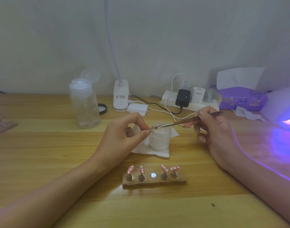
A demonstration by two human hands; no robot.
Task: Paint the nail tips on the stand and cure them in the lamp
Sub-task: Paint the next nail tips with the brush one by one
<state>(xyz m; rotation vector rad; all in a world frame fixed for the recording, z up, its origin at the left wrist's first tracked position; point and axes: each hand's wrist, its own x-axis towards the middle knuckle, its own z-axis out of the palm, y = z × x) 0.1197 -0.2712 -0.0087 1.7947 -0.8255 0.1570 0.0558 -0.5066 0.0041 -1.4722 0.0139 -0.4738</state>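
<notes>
A wooden stand [180, 181] lies near the table's front, carrying several pink nail tips [130, 169] with white dots on metal pegs; its middle magnet spot [153, 175] is bare. My left hand [124, 134] pinches a small nail tip [152, 128] between thumb and forefinger above a white jar [159, 139]. My right hand [213, 129] grips a thin brush [190, 120], whose bristles touch the pinched tip. At the right edge the curing lamp [282, 109] glows purple.
The jar sits on a white tissue [150, 152]. Behind stand a clear pump bottle [85, 102], a black cap [102, 109], a desk-light base [121, 96], cotton pads [137, 109], a power strip [190, 101] with cables, and a purple tissue pack [241, 97].
</notes>
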